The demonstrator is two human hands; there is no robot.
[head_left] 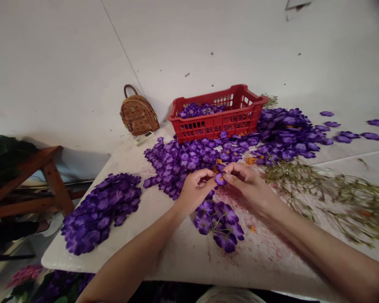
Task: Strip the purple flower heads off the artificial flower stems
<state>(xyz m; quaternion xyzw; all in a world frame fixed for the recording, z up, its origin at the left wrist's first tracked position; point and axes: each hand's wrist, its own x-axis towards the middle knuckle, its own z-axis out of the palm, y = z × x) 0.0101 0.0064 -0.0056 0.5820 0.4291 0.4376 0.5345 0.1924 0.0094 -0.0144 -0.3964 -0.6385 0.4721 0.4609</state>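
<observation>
A small purple artificial flower (220,179) with a yellow centre is pinched between the fingertips of both hands above the table. My left hand (196,189) closes thumb and forefinger at the flower's left side. From the right, my right hand (248,185) grips its edge between thumb and forefinger. Just below the hands lies a purple flower bunch (226,223) with thin green stems. A heap of loose purple petal pieces (183,158) spreads behind and left of my left hand. Small yellow flower centres (250,160) lie beyond my right hand.
A red plastic crate (219,128) with purple flowers stands at the back. Another purple petal pile (104,210) lies left, a larger one (287,128) back right. Green stems (316,181) spread across the right. A brown backpack (139,114) and a calculator (143,138) sit back left.
</observation>
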